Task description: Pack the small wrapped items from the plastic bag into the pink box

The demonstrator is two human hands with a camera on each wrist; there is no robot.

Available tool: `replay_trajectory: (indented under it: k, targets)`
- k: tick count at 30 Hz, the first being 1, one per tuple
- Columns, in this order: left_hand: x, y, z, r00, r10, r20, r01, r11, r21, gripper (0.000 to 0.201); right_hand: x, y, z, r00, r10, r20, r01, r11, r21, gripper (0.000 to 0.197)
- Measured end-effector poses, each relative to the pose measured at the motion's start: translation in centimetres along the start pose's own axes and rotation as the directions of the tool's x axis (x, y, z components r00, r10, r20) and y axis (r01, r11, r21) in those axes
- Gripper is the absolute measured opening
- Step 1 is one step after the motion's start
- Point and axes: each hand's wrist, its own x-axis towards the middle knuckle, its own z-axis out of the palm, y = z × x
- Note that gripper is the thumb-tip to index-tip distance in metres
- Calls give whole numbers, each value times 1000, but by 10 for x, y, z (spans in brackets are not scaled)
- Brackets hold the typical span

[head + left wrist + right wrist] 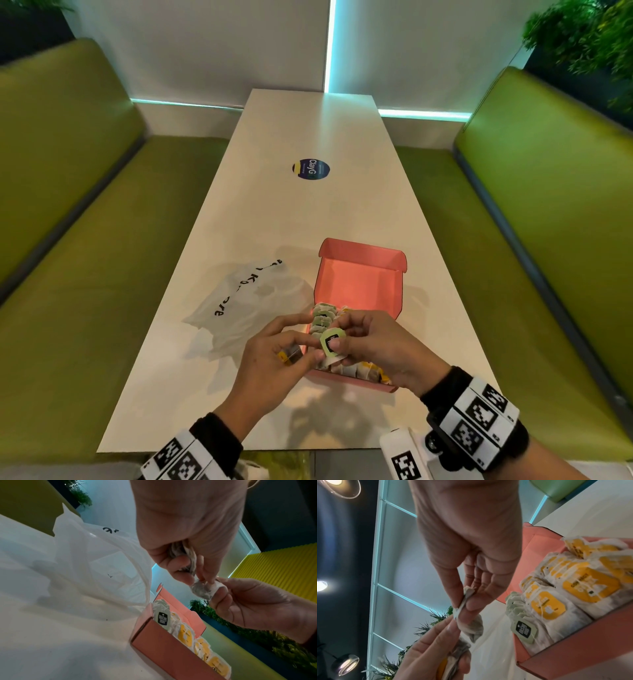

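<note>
Over near-left corner of pink box (359, 284): both hands pinch one green-tagged tea bag (331, 344). Right hand (383, 349) nearer open slot; left hand (274, 363) also clutches more bags, probably yellow-tagged. Slot directly below-ahead. Plastic bag (246, 308) lies left.

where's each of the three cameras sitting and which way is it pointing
Head: worn on the head, looking forward and down the white table at the pink box and plastic bag; both hands and wristbands show.
Left wrist: looks along the left hand, up from near the table, toward bag and box; the right hand also shows.
Right wrist: looks along the right hand upward at ceiling lamps; the left hand's fingers show below.
Shared: both wrist views show the green-tagged tea bag in the box and yellow-tagged ones.
</note>
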Motion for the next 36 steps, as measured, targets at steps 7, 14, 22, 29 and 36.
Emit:
replay_trajectory:
  k: [7, 14, 22, 29, 36]
  targets:
    - [-2, -5, -2, 988, 142, 62, -148, 983, 107, 16, -1, 2, 1, 1000, 17, 15, -16, 1000, -17, 18]
    - [2, 1, -6, 985, 129, 114, -145, 980, 139, 17, -3, 2, 3, 1000, 27, -3, -27, 1000, 0, 16]
    - [3, 5, -6, 995, 25, 92, -26, 1000, 13, 15, -3, 5, 8, 999, 35, -27, -36, 999, -12, 14]
    - [-1, 1, -1, 998, 22, 55, -23, 1000, 21, 14, -4, 3, 12, 995, 27, -98, -35, 996, -79, 13]
    - [-1, -1, -1, 997, 23, 68, -28, 997, 71, 11, -4, 3, 15, 989, -16, -150, -14, 980, -197, 13]
